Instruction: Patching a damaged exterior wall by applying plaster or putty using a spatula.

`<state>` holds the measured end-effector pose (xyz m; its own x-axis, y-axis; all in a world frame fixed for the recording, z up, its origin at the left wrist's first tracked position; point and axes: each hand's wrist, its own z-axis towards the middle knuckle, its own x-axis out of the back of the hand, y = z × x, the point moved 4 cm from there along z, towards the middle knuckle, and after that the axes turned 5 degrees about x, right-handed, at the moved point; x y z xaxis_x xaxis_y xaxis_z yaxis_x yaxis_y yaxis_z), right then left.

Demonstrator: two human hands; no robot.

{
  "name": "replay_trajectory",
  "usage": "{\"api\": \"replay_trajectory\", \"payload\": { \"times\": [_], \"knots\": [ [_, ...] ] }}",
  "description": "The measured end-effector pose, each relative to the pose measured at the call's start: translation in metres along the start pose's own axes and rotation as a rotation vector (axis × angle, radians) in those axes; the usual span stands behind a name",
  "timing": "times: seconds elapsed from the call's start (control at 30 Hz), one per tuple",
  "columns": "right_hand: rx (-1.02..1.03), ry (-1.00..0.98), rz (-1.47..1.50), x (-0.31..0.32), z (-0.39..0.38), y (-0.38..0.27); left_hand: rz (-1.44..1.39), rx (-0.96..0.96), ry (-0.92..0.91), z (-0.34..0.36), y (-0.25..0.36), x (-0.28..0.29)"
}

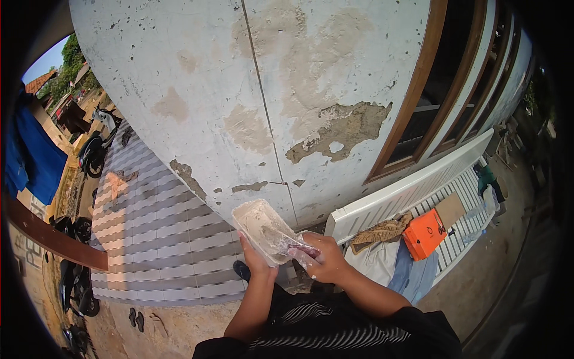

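My left hand grips a rectangular white plastic tub of pale putty, held tilted in front of the wall. My right hand is closed round the putty-smeared handle of a scraper, whose blade rests in the putty inside the tub. White residue coats my right fingers. Beyond the tub, the white wall carries beige patches, flaked areas and a long vertical crack.
A white slatted bench at right holds an orange box, cardboard and cloths, below wooden-framed windows. Left are a tiled floor, parked motorbikes, a blue cloth, a brown beam and sandals.
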<state>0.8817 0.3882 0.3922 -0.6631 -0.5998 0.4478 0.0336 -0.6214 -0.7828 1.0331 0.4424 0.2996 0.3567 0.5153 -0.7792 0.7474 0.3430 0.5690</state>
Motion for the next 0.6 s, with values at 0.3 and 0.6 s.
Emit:
{"api": "replay_trajectory", "payload": {
  "times": [0.3, 0.6],
  "knots": [
    [-0.326, 0.576, 0.856, 0.027, 0.038, 0.036, -0.226, 0.074, -0.313, 0.043, 0.033, -0.044],
    [-0.314, 0.583, 0.498, 0.004, 0.094, 0.004, -0.115, 0.214, -0.45, 0.068, 0.078, -0.069]
  ]
}}
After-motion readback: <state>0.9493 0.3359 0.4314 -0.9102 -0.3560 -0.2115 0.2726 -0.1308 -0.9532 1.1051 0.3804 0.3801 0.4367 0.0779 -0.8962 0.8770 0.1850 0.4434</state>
